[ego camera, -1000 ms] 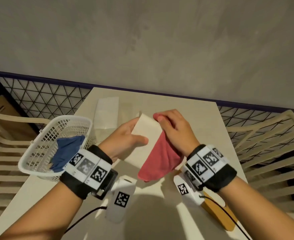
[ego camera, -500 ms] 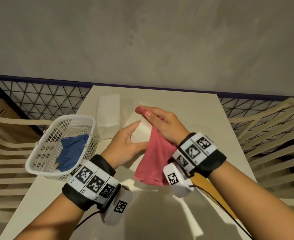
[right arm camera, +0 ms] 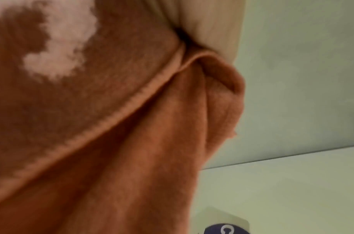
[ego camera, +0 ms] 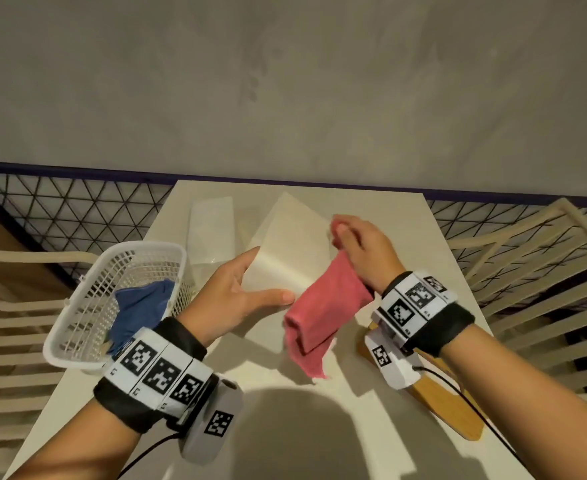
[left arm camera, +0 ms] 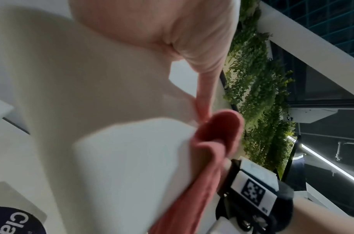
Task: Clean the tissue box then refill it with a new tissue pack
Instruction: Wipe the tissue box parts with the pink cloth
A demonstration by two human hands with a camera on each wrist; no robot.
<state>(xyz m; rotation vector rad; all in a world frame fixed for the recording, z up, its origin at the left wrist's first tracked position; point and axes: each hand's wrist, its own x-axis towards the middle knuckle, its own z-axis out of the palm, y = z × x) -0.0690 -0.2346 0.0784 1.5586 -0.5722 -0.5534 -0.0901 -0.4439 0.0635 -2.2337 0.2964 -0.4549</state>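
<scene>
A basket (ego camera: 88,306) with a blue cloth (ego camera: 139,310) sits at the counter's (ego camera: 434,265) left edge. The left hand (ego camera: 229,299) grips the white box (ego camera: 285,251), lifted over the counter; the right hand (ego camera: 361,251) clutches a red cloth (ego camera: 319,317) against its right side.

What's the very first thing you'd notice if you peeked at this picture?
Probably the bright red cloth, hanging from the right hand in the middle, against the white tissue box that the left hand holds up above the table. Next, the white basket at the table's left edge, with a blue cloth inside.
</scene>
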